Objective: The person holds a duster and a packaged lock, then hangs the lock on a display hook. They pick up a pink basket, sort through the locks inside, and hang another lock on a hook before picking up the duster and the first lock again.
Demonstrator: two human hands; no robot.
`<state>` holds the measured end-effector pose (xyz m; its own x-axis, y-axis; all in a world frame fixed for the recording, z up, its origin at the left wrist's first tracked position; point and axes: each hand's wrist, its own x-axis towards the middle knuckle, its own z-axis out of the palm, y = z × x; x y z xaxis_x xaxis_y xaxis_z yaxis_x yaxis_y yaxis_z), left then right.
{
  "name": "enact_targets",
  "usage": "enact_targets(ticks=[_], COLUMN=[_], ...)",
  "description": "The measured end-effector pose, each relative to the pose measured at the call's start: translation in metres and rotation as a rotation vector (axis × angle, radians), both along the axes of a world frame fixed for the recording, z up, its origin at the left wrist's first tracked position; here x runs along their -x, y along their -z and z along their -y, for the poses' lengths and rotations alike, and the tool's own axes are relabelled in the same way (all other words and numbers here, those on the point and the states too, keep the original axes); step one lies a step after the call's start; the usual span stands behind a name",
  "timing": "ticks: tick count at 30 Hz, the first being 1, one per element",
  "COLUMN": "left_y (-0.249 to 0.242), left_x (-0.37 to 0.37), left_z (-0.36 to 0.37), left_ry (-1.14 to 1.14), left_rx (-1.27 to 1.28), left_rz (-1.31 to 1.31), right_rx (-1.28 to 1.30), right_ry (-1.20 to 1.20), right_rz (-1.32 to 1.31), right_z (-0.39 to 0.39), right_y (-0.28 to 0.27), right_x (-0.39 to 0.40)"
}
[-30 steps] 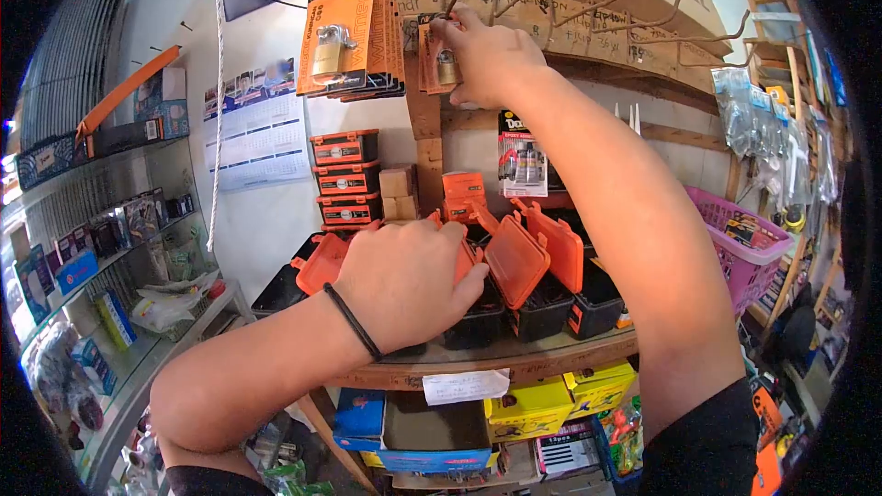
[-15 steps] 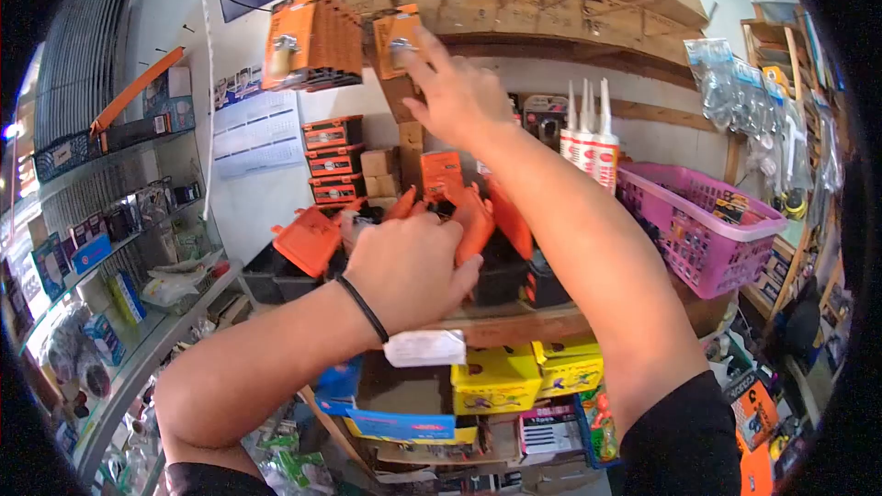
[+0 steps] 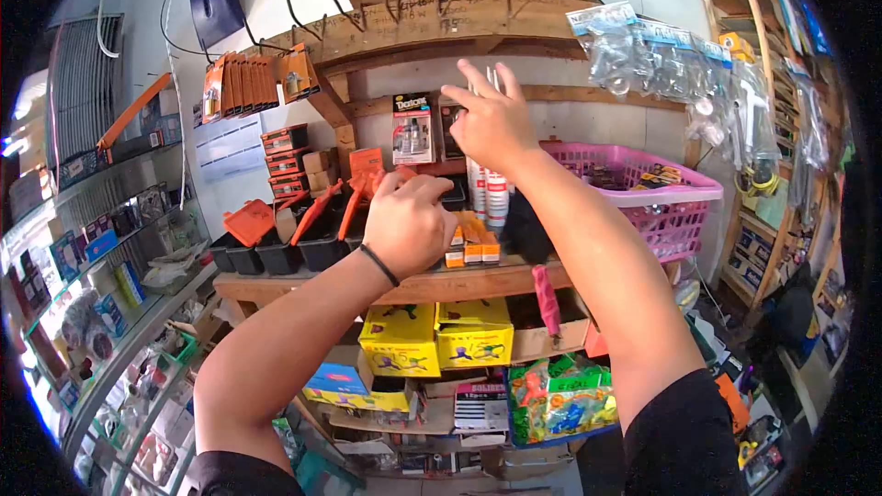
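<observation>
My left hand (image 3: 407,225) is over the row of black bins with orange lids (image 3: 317,211). Its fingers are curled, and whatever may be in them is hidden. My right hand (image 3: 496,129) is raised in front of white nozzle tubes (image 3: 496,197), its fingers apart with nothing in them. Left of it a carded pack (image 3: 412,133) stands against the wall. Small orange boxes (image 3: 475,243) lie beside my left hand. Orange cards with padlocks (image 3: 248,83) hang in a row on a hook at the upper left.
A pink basket (image 3: 661,193) stands to the right on the wooden shelf (image 3: 285,287). Bare hooks stick out from the wooden rail (image 3: 432,23) above. Clear plastic packs (image 3: 634,50) hang at the upper right. Yellow boxes (image 3: 400,335) sit below, and a glass cabinet (image 3: 138,331) is at the left.
My right hand has left the orange padlock card on the hook and come down to the right. My left hand has shifted rightward over the bins. The view has turned right.
</observation>
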<state>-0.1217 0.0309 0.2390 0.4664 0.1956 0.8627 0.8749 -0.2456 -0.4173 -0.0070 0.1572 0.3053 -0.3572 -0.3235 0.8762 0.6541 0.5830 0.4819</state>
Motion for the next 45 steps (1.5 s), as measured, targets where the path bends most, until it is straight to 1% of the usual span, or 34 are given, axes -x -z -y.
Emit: enact_targets(ticks=[2,3,4,5,8,10,13,14,16,17,18,19,20,21,23,24,26,27,28,30,32,33,35,36,37,38,39,41,43,45], left_y=[0.001,0.001,-0.004,-0.008,-0.009,-0.007,0.005,0.012,0.029,0.038,0.041,0.044,0.046,0.044,0.036,0.031,0.022,0.019,0.017,0.019,0.024,0.026,0.037,0.04,0.041,0.042,0.044,0.047,0.049,0.048], left_x=[-0.009,-0.009,-0.014,-0.017,-0.027,-0.036,-0.047,-0.048,-0.052,-0.053,-0.056,-0.058,-0.06,-0.062,-0.064,-0.064,-0.064,-0.063,-0.062,-0.063,-0.062,-0.062,-0.063,-0.065,-0.066,-0.067,-0.069,-0.069,-0.069,-0.069], left_z=[-0.001,-0.003,0.004,0.008,0.025,0.039,0.068,0.083,0.112,0.128,0.145,0.157,0.168,0.178,0.193,0.197,0.205,0.207,0.208,0.208,0.204,0.199,0.185,0.177,0.167,0.158,0.148,0.127,0.104,0.077], left_ry=[-0.101,-0.085,-0.079,-0.055,0.0,0.049,0.077,0.09,0.044,0.048,0.076,0.048,0.023,0.038,0.042,0.04,0.022,0.014,0.006,0.054,0.117,0.138,0.186,0.209,0.247,0.221,0.242,0.262,0.329,0.333], left_rx=[0.009,0.083,0.065,0.061,0.058,0.047,0.084,0.116,0.195,0.281,0.357,0.365,0.376,0.406,0.387,0.348,0.312,0.279,0.247,0.298,0.397,0.412,0.454,0.467,0.563,0.578,0.582,0.593,0.576,0.551], left_rz=[-0.075,-0.032,-0.094,-0.149,-0.258,-0.262,-0.213,-0.222,-0.298,-0.301,-0.363,-0.391,-0.419,-0.406,-0.401,-0.401,-0.397,-0.384,-0.373,-0.376,-0.426,-0.475,-0.497,-0.505,-0.472,-0.494,-0.488,-0.494,-0.528,-0.547], right_rx=[0.175,0.145,0.114,0.121,0.1,0.201,0.24,0.255,0.334,0.335,0.337,0.35,0.352,0.372,0.394,0.4,0.255,0.254,0.281,0.313,0.471,0.476,0.355,0.357,0.345,0.331,0.336,0.493,0.535,0.601], right_ry=[0.106,0.044,-0.018,-0.011,0.088,0.321,0.379,0.4,0.422,0.34,0.261,0.277,0.239,0.261,0.308,0.387,0.436,0.442,0.486,0.533,0.509,0.514,0.586,0.59,0.587,0.584,0.588,0.393,0.428,0.457], right_rz=[0.119,0.072,0.024,0.023,0.031,0.082,0.002,-0.048,-0.017,-0.031,-0.05,-0.028,-0.018,-0.005,0.023,0.034,0.022,0.021,0.001,-0.023,0.03,0.026,0.021,0.016,0.049,0.082,0.079,0.054,0.08,0.122], right_z=[0.01,0.003,-0.001,-0.004,0.011,0.038,0.055,0.059,0.074,0.08,0.087,0.094,0.098,0.106,0.122,0.128,0.128,0.134,0.141,0.145,0.139,0.131,0.112,0.104,0.095,0.085,0.076,0.059,0.05,0.052], right_y=[0.004,0.007,0.008,0.008,0.015,0.014,0.02,0.022,0.035,0.042,0.048,0.055,0.064,0.068,0.063,0.056,0.042,0.035,0.027,0.017,0.012,0.014,0.021,0.022,0.024,0.025,0.024,0.017,0.011,0.002], right_x=[-0.041,-0.049,-0.057,-0.068,-0.101,-0.123,-0.143,-0.145,-0.139,-0.134,-0.129,-0.125,-0.122,-0.122,-0.128,-0.131,-0.139,-0.139,-0.138,-0.139,-0.142,-0.142,-0.142,-0.144,-0.147,-0.149,-0.151,-0.157,-0.161,-0.165])
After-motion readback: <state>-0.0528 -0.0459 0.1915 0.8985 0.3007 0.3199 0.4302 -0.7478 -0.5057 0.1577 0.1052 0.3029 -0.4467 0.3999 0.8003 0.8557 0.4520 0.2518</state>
